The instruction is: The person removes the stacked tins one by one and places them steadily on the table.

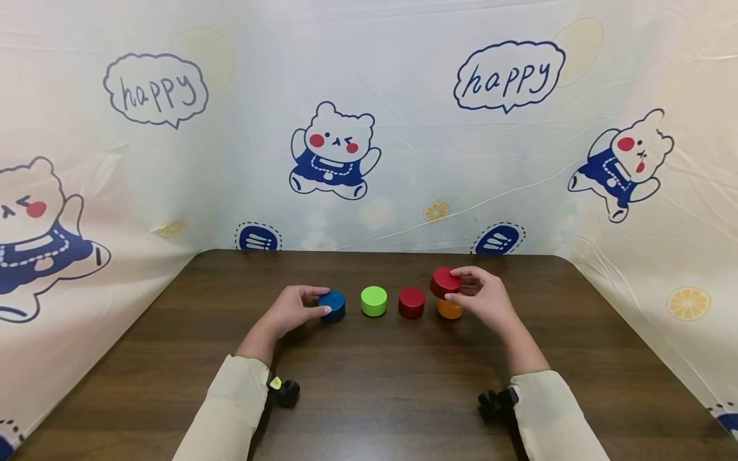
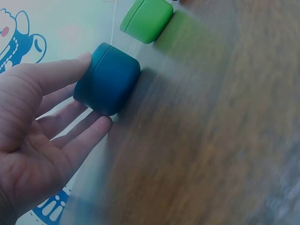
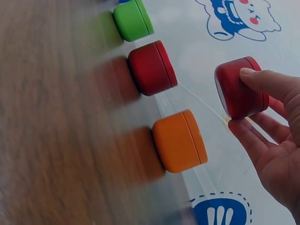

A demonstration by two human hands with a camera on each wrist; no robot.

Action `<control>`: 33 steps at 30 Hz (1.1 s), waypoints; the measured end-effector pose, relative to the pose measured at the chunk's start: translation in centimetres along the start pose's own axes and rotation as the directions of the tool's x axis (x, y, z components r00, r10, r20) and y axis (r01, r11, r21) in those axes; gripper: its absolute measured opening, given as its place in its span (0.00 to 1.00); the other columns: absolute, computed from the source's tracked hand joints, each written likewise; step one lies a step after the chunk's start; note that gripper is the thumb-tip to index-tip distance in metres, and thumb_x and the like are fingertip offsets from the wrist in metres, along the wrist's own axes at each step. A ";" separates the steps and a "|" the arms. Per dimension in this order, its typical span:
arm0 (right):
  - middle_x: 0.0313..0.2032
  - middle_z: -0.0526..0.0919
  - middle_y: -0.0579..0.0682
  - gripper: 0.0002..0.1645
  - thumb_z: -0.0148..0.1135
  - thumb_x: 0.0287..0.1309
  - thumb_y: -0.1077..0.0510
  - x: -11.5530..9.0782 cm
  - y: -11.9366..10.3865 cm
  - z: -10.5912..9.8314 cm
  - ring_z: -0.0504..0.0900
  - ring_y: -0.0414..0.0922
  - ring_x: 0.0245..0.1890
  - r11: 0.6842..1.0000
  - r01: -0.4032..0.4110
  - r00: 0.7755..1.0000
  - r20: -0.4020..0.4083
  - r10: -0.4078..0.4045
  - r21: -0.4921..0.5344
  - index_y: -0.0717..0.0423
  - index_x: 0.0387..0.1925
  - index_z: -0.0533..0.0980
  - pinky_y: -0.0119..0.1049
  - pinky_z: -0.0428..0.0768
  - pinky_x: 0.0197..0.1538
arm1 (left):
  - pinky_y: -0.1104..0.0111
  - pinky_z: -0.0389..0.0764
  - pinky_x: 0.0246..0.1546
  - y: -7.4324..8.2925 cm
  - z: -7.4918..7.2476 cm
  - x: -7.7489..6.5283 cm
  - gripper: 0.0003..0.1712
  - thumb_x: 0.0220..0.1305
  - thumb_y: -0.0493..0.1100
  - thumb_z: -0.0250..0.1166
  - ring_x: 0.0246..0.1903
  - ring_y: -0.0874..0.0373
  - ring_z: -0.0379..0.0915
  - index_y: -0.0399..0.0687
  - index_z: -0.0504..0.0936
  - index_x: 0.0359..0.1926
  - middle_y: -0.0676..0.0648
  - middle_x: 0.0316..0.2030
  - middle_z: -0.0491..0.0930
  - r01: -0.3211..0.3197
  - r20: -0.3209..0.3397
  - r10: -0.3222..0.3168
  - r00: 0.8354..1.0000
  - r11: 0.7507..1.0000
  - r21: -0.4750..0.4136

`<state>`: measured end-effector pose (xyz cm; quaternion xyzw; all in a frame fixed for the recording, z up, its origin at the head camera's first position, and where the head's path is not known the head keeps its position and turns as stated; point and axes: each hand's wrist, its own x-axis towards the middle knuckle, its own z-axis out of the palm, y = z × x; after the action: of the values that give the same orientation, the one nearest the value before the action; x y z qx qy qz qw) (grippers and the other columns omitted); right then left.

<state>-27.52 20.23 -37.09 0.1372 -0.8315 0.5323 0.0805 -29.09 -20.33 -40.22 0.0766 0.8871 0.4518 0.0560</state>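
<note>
My left hand grips a small blue round lidded jar by its sides, thumb on one side and fingers on the other; the jar stands on the table. In my right hand a red round lidded jar is pinched between thumb and fingers, raised off the table. It overlaps the top of an orange jar in the head view, while the right wrist view shows a gap between them. A second red jar and a bright green jar stand between my hands.
The jars form a row across the far part of the brown wooden table. Behind it hangs a pale printed cloth with bears and "happy" bubbles, which also lines both sides. Black wrist cameras sit at both cuffs.
</note>
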 end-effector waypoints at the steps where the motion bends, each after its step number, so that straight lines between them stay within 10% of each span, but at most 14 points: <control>1: 0.54 0.78 0.61 0.28 0.74 0.50 0.62 0.0 0.1 -0.1 0.80 0.57 0.52 1.000 -0.004 1.000 0.000 0.004 0.000 0.57 0.54 0.76 0.48 0.79 0.54 | 0.55 0.79 0.52 0.0 0.0 0.0 0.29 0.59 0.49 0.72 0.55 0.46 0.74 0.51 0.79 0.61 0.41 0.57 0.77 0.001 -0.001 -0.001 1.000 1.000 0.000; 33: 0.57 0.75 0.65 0.32 0.75 0.51 0.58 -0.9 3.0 -5.2 0.77 0.60 0.55 0.977 -0.171 0.985 -0.041 0.167 -0.127 0.60 0.58 0.73 0.49 0.79 0.55 | 0.58 0.81 0.48 -0.1 0.0 0.0 0.29 0.58 0.49 0.72 0.54 0.46 0.74 0.50 0.79 0.61 0.40 0.57 0.77 0.010 -0.001 -0.010 1.000 1.000 -0.009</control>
<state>-27.64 26.24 -37.73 0.0525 -0.8718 0.4838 0.0561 -29.09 -20.35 -40.31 0.0715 0.8854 0.4556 0.0583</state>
